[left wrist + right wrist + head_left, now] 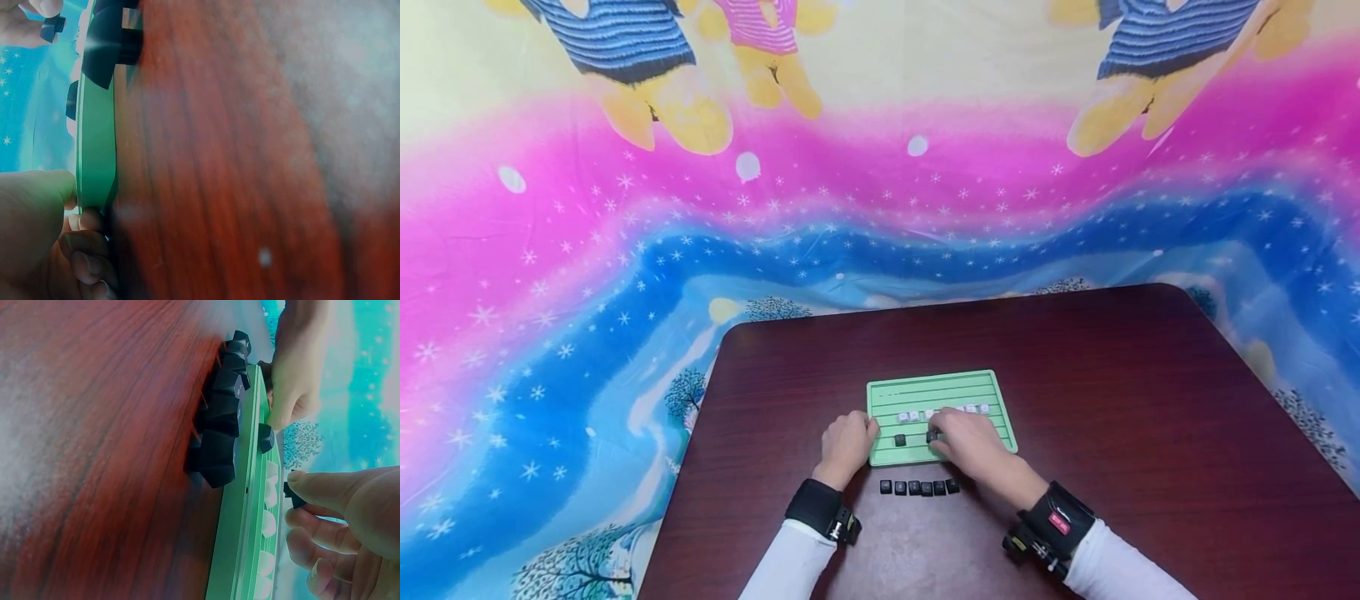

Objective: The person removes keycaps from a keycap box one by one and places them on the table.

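A ridged green tray (936, 390) lies on the table. My left hand (847, 442) grips its left edge, thumb on the rim and fingers curled at its side, as the left wrist view shows. Between thumb and finger, my right hand (973, 446) pinches a black keycap (294, 495), held just above the tray. One black keycap (900, 440) sits in a lower groove of the tray. Farther up, a row of white keycaps (908, 417) is partly hidden by the right hand. Several black keycaps (914, 487) stand in a line in front of the tray.
The dark red-brown wooden table (1097, 375) has a rounded far edge. Behind it hangs a printed cloth (850, 183) in pink and blue with bears and snowflakes. Both wrists carry black straps with small cameras.
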A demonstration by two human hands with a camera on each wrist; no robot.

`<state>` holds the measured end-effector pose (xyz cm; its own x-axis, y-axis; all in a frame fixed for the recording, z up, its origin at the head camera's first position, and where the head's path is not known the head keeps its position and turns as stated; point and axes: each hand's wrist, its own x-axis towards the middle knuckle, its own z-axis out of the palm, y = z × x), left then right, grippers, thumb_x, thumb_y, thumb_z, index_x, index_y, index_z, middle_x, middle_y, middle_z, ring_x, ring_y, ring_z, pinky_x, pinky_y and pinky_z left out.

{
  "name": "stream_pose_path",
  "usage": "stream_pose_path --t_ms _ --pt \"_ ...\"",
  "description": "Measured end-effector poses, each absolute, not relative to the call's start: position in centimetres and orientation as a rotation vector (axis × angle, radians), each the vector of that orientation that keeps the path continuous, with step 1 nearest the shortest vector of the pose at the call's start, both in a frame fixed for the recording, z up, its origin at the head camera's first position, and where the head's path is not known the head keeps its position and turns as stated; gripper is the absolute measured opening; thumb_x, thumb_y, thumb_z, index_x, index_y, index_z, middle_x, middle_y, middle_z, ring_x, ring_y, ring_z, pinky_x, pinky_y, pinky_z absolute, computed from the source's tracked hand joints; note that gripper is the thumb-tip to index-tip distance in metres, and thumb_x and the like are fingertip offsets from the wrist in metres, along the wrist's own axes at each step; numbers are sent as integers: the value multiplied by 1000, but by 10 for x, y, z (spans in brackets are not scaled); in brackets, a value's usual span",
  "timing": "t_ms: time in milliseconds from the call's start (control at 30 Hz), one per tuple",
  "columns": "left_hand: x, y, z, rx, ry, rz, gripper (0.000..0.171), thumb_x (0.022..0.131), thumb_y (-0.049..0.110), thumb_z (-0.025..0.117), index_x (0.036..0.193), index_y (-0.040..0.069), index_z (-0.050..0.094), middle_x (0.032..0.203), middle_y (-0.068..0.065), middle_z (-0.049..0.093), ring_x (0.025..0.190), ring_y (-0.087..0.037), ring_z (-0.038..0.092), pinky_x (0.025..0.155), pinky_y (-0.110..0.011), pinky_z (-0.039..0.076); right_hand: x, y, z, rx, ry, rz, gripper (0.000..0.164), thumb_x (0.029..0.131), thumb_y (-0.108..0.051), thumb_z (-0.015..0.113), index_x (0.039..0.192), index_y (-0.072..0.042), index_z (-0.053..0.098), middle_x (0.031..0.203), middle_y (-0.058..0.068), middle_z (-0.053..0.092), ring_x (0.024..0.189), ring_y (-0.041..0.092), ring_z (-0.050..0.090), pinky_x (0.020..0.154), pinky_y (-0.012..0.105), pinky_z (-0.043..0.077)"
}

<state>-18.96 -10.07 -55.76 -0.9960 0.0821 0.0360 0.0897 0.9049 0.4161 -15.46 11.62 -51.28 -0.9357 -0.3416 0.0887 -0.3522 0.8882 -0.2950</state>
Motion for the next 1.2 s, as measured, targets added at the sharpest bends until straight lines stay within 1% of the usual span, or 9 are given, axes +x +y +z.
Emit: stream_pose_path --t_ms 300,633,833,1033,1200 --pt "-190 -101 -557 -127 -3055 -665 49 98 25 55 55 19 33 52 7 25 44 -14 29 45 -29 24 -150 122 -514 536 -3018 512 16 83 -24 82 96 -18 74 90 -3 72 77 15 67 67 35 55" --pt "-190 -100 -555 -111 -3075 -645 48 99 26 56 55 19 36 52 6 27 45 -15 34 46 -30 26 -143 129 -512 528 -2999 509 17 83 -22 82 97 -16 74 91 -3 73 82 16 69 68 35 55" --pt "-189 -100 -554 -109 -3077 -647 48 99 26 56 56 19 36 52 6 27 45 -15 34 46 -30 26 -139 133 -510 533 -2983 477 19 81 -24 84 96 -18 74 90 -5 72 80 14 68 66 33 54" --pt "-188 -99 -553 -105 -3071 -655 48 99 26 57 56 19 36 52 6 27 45 -15 34 46 -30 26 -136 137 -508 531 -2978 448 19 82 -24 83 97 -19 73 91 -5 72 80 13 68 68 33 54" --pt "-188 -99 -554 -112 -3058 -669 48 99 25 56 56 19 34 52 6 26 45 -15 31 45 -29 24 -133 140 -508 540 -2958 435 20 82 -24 83 98 -18 73 94 -4 73 81 14 69 68 32 55"
